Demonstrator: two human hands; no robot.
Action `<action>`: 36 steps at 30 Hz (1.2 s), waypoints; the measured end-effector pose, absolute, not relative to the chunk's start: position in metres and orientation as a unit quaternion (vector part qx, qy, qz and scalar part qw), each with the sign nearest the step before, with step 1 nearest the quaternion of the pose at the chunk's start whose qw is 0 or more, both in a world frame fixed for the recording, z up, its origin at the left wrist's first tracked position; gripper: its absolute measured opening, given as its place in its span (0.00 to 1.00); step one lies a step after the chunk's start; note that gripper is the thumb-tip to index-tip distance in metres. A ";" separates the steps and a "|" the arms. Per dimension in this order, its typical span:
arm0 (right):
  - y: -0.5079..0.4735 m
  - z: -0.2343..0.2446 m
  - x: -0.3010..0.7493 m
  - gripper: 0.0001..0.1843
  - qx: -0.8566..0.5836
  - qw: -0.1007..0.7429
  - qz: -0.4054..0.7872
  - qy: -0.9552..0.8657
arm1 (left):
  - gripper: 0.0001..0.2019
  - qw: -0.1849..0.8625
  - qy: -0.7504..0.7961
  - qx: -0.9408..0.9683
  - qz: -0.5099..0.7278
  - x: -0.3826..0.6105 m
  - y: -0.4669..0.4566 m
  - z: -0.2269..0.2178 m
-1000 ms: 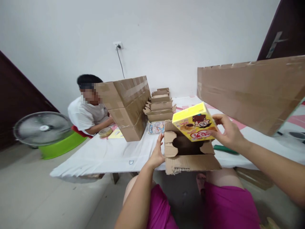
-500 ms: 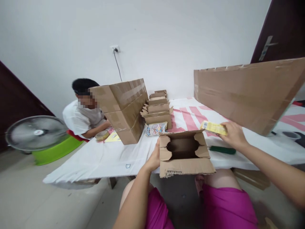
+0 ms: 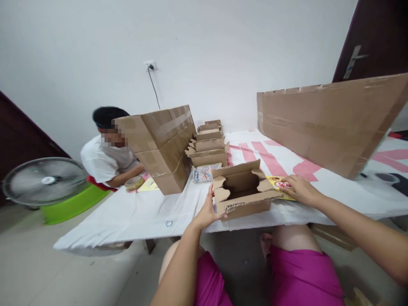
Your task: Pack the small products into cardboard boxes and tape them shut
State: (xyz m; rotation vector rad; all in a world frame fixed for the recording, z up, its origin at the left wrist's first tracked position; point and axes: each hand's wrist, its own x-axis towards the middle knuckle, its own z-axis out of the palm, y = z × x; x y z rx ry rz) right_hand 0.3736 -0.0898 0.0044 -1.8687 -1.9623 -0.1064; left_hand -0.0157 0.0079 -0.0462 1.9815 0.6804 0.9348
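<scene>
Yellow box (image 3: 276, 181) lowered since 0.5 s ago: now at table (image 3: 127, 221) level, just right of the open carton (image 3: 247, 211). Right hand (image 3: 302, 190) over it, fingers on its top; gripping or loose, cannot tell. Left hand (image 3: 205, 213) grasps carton's near left corner. My judgement: brace the carton, settle the box flat, avoid snagging flaps.

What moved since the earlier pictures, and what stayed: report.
The yellow box went right and down, from above the open carton to the table beside it; the right hand still touches it. The carton tipped back, showing its front wall. The left hand still holds its left side. The patterned packet and stacked cartons stayed put.
</scene>
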 end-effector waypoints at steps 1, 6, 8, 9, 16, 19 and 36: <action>-0.091 0.008 0.368 0.27 -0.662 0.260 -0.031 -0.702 | 0.63 0.414 0.278 0.784 0.369 -0.016 0.009 -0.047; -0.101 0.025 0.335 0.32 -0.505 0.419 0.064 -0.752 | 0.54 0.382 0.280 0.767 0.432 -0.014 0.007 -0.044; -0.105 0.027 0.321 0.32 -0.473 0.413 0.067 -0.776 | 0.49 0.354 0.264 0.767 0.465 -0.011 0.003 -0.039; -0.106 0.027 0.314 0.30 -0.477 0.410 0.058 -0.775 | 0.47 0.333 0.257 0.770 0.479 -0.009 0.000 -0.036; -0.100 0.023 0.276 0.15 -0.561 0.470 0.010 -0.682 | 0.23 0.293 0.263 0.717 0.575 0.005 -0.016 -0.022; -0.096 0.024 0.270 0.17 -0.567 0.484 0.001 -0.666 | 0.19 0.305 0.305 0.691 0.580 0.008 -0.017 -0.020; -0.086 0.023 0.271 0.16 -0.589 0.444 -0.015 -0.675 | 0.20 0.319 0.317 0.692 0.564 0.011 -0.016 -0.016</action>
